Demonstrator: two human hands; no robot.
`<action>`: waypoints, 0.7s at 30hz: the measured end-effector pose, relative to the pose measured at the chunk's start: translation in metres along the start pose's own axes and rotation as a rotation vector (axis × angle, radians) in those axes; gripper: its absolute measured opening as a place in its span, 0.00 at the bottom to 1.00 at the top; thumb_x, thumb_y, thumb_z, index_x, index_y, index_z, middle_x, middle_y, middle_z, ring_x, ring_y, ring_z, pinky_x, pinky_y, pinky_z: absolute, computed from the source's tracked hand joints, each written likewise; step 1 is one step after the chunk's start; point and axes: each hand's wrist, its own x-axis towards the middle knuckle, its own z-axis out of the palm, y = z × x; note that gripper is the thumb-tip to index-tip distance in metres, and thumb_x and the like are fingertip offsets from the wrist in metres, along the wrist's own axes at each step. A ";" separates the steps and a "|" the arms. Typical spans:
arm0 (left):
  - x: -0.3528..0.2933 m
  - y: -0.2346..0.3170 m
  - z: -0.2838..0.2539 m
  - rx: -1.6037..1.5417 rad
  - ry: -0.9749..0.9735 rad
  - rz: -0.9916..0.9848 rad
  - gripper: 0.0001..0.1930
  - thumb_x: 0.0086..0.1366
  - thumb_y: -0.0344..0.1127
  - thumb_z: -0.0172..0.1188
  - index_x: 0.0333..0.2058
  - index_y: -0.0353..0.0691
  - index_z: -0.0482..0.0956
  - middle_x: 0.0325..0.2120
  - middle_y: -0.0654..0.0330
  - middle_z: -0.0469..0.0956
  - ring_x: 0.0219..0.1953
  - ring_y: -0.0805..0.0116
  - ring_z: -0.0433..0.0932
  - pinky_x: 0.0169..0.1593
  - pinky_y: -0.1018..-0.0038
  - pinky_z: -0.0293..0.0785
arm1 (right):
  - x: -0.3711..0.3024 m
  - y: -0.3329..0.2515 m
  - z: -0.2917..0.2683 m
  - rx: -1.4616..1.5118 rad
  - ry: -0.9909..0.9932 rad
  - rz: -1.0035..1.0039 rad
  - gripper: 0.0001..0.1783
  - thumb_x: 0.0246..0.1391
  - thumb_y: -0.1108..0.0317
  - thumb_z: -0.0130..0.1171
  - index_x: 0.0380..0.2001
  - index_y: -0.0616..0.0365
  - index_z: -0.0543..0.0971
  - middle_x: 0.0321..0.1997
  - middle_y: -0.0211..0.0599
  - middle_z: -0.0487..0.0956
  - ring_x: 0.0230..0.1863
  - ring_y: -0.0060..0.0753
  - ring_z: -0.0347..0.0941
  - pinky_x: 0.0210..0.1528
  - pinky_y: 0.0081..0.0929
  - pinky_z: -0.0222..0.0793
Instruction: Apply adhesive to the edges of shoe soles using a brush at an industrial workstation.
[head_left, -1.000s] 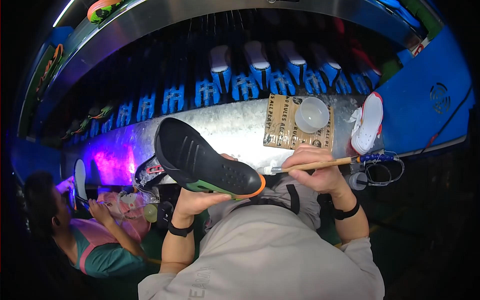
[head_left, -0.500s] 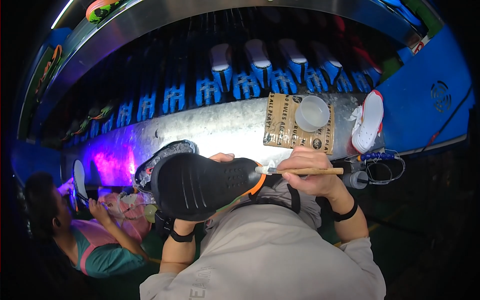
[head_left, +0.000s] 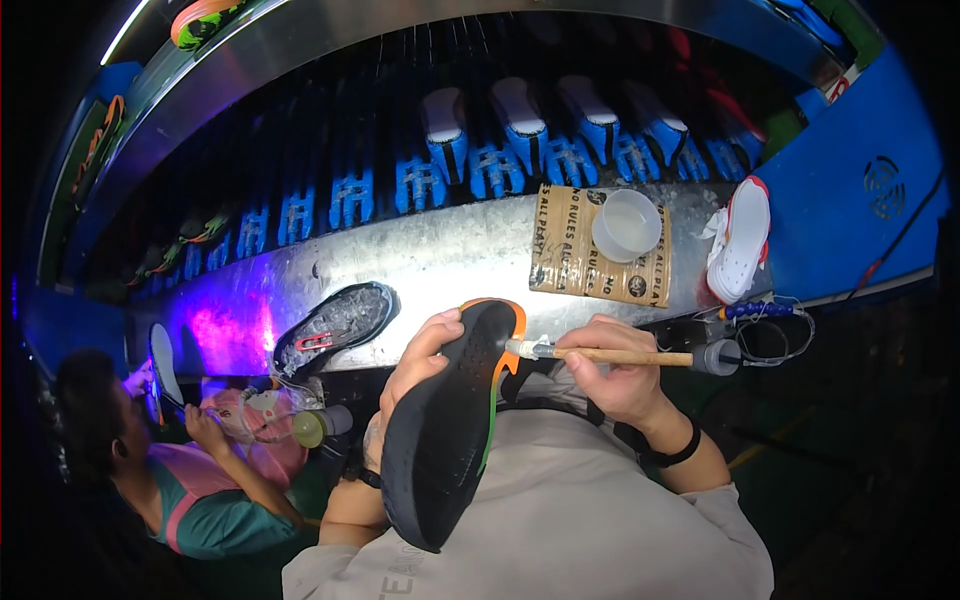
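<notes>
Head view shows me the left hand (head_left: 412, 360) clasping the black sole (head_left: 445, 430), left of the right hand (head_left: 618, 375), which pinches the brush (head_left: 640, 357) against the orange edge (head_left: 521, 318); I would hold the sole steady and stroke lightly.

Shoe sole (head_left: 440, 420) near, brush (head_left: 620, 356) at its right edge; beyond, metal bench (head_left: 450, 250): plastic cup (head_left: 627, 226) on cardboard (head_left: 560, 268), shoe (head_left: 740, 245) farther right, shoe piece (head_left: 345, 322) left; shoe uppers (head_left: 524, 112) far behind.

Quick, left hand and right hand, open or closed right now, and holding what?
Left hand: closed, holding the black shoe sole.
Right hand: closed, holding the wooden-handled brush.
</notes>
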 end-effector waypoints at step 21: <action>0.001 0.004 -0.013 0.217 -0.092 0.284 0.28 0.57 0.23 0.68 0.52 0.38 0.62 0.57 0.33 0.70 0.57 0.28 0.74 0.60 0.40 0.75 | 0.002 -0.010 0.016 0.069 0.031 -0.068 0.07 0.50 0.79 0.62 0.35 0.66 0.83 0.25 0.36 0.81 0.25 0.29 0.74 0.28 0.26 0.68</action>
